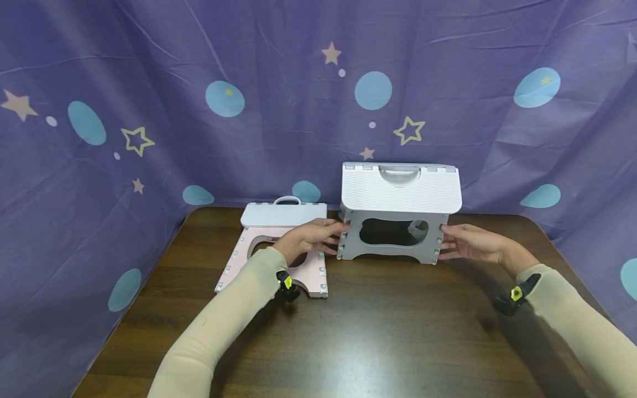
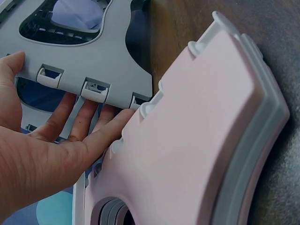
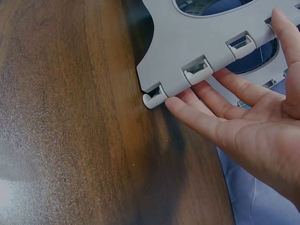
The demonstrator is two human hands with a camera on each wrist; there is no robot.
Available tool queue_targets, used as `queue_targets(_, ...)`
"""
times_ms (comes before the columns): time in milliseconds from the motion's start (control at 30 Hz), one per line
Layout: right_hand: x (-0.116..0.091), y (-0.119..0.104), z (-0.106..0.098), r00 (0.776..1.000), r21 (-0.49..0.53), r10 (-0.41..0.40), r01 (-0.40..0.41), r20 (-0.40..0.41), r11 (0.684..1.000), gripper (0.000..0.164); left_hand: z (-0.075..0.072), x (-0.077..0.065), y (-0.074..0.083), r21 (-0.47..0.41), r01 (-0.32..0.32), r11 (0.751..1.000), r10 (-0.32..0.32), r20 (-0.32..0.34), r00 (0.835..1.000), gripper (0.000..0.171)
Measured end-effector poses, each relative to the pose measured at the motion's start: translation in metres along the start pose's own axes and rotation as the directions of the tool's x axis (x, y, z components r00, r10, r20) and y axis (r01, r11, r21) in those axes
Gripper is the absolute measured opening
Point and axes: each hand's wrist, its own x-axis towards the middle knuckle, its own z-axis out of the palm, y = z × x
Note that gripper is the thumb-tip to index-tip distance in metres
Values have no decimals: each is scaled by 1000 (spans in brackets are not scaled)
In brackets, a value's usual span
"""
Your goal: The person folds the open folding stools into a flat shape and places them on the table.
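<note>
An unfolded grey-and-white folding step stool stands upright on the table, its textured top tilted toward me in the head view. Against its left side my left hand rests with fingers fairly straight; in the left wrist view the thumb lies near the front panel's edge. On the opposite side, my right hand touches the hinged corner, fingertips reaching along the lower edge. A pink-and-white folding stool lies folded flat at the left, partly hidden under my left hand and forearm.
The brown wooden table carries both stools near its back edge. A purple curtain with stars and blue spots hangs close behind. The folded stool's carry handle points to the curtain.
</note>
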Motion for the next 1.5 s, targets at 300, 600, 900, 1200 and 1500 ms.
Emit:
queue_targets(300,0,0,0,1000,0,1,-1,3,1000,36,-1,0,0,-5,1,1000,0,17,1000,63)
queue_targets(600,1,-1,0,1000,-6,3,-3,0,1000,35,-2,1,1,-10,7,1000,-7,17,1000,63)
queue_targets(900,1,1,-1,999,22,-15,14,33,1000,38,-4,1,2,12,11,1000,-11,18,1000,61)
queue_targets(1200,2,2,-2,1000,17,-8,8,15,1000,38,-5,1,3,24,6,1000,-7,32,999,61)
queue_targets(1500,3,2,-3,1000,23,-6,6,20,1000,38,-6,2,3,21,4,1000,-5,39,999,61)
